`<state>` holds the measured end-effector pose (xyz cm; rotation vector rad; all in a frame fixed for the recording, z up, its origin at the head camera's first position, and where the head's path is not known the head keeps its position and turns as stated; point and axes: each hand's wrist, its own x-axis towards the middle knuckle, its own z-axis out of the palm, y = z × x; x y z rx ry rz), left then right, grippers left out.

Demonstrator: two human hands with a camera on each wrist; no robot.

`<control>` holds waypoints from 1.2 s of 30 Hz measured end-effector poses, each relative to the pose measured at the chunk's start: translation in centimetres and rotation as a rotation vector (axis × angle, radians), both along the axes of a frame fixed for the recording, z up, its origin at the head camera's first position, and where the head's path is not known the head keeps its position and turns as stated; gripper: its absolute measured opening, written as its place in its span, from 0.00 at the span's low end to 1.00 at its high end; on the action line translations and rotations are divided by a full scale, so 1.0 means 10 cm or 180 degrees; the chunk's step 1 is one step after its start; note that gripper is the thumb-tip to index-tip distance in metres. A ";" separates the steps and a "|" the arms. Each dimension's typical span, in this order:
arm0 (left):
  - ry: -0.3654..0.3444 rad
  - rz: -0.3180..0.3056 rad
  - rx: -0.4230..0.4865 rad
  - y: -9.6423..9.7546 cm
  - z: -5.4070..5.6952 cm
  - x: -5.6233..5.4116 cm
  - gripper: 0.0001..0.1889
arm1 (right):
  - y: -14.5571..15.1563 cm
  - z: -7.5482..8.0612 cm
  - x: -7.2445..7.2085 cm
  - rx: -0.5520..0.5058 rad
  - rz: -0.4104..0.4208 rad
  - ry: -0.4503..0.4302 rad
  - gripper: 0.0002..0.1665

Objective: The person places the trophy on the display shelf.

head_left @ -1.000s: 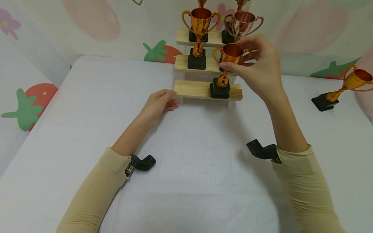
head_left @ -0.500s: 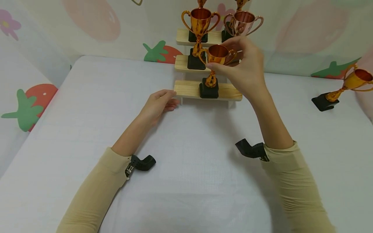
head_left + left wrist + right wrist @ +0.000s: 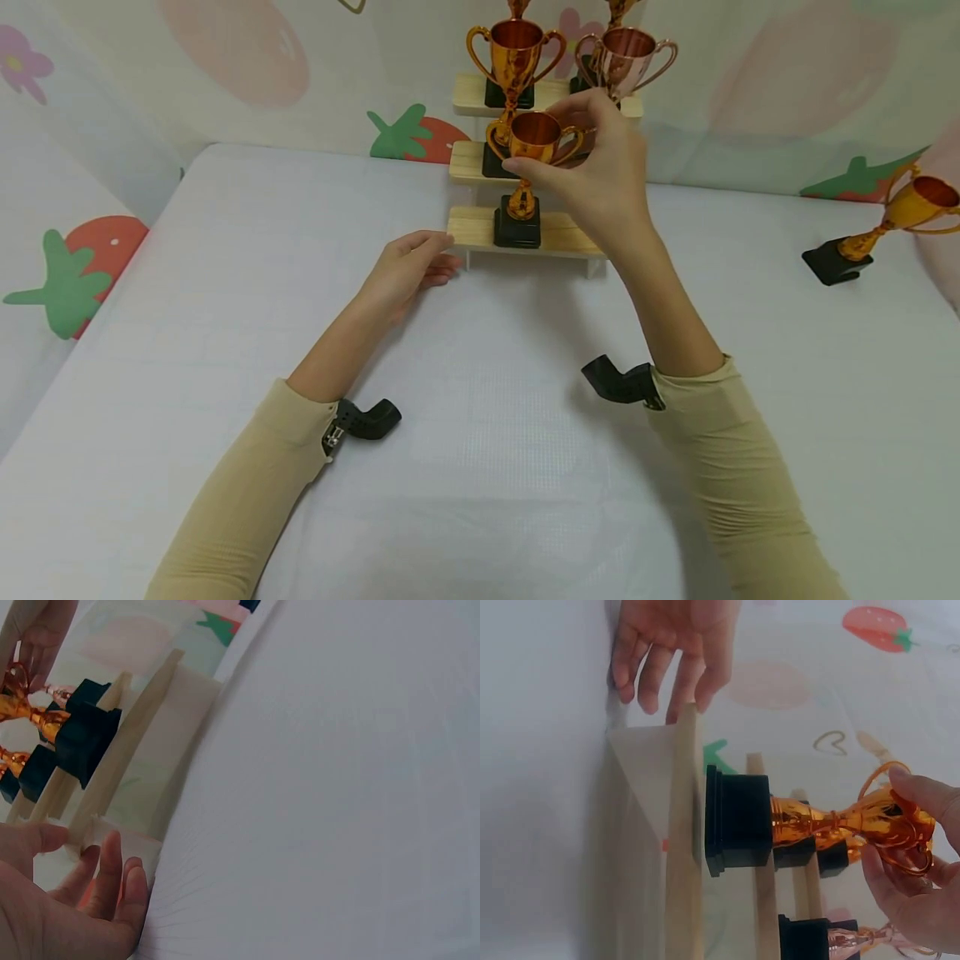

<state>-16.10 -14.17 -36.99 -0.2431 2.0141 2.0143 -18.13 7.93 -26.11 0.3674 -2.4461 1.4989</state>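
Observation:
My right hand (image 3: 603,179) grips a gold two-handled trophy cup (image 3: 534,142) by its bowl, thumb in front and fingers behind. The cup stands upright over the lowest board of a wooden tiered display shelf (image 3: 472,227). In the right wrist view its black base (image 3: 739,817) lies right at the board; whether it touches, I cannot tell. My left hand (image 3: 408,271) pinches the left end of that board. The left wrist view shows the thumb (image 3: 49,836) above the board and a finger below it.
Behind, the upper boards hold another gold trophy (image 3: 517,58) and a rose-coloured trophy (image 3: 624,58), with more partly cut off. At far right a gold trophy (image 3: 911,208) stands tilted in view on the white-covered table (image 3: 480,467). A printed curtain (image 3: 360,75) hangs behind.
My right hand has moved left with the gold trophy along the lowest board, from its right part to near its middle. The left hand has stayed at the board's end.

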 end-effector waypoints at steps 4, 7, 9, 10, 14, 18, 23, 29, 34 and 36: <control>0.0000 0.0000 -0.0010 0.00 -0.01 0.00 0.22 | -0.05 -0.01 -0.01 0.0016 0.0000 0.0033 0.32; 0.0000 0.0000 -0.0006 -0.01 -0.01 -0.01 0.22 | -0.08 -0.02 -0.03 0.0060 -0.0014 0.0063 0.32; 0.0001 -0.0002 -0.0005 -0.01 -0.01 -0.01 0.22 | -0.10 -0.03 -0.03 0.0084 -0.0020 0.0063 0.33; 0.0002 -0.0004 -0.0007 -0.01 0.00 -0.01 0.22 | -0.10 -0.03 -0.04 0.0091 -0.0023 0.0059 0.33; 0.0003 -0.0011 -0.0014 -0.01 0.00 0.00 0.22 | -0.12 -0.05 -0.05 0.0107 -0.0006 0.0049 0.34; 0.0009 -0.0008 -0.0015 -0.01 0.01 -0.01 0.22 | -0.12 -0.07 -0.06 0.0104 0.0047 0.0069 0.33; 0.0008 0.0007 -0.0011 -0.01 0.00 -0.01 0.22 | -0.13 -0.09 -0.06 0.0073 0.0093 0.0052 0.33; -0.0001 0.0001 -0.0017 -0.01 -0.01 -0.01 0.22 | -0.12 -0.11 -0.07 0.0054 0.0134 0.0052 0.35; -0.0011 -0.0006 -0.0040 -0.01 0.00 -0.01 0.22 | -0.10 -0.11 -0.06 0.0076 0.0163 -0.0013 0.39; -0.0014 -0.0011 -0.0052 -0.01 0.00 -0.01 0.22 | -0.09 -0.10 -0.05 0.0091 0.0159 -0.0043 0.41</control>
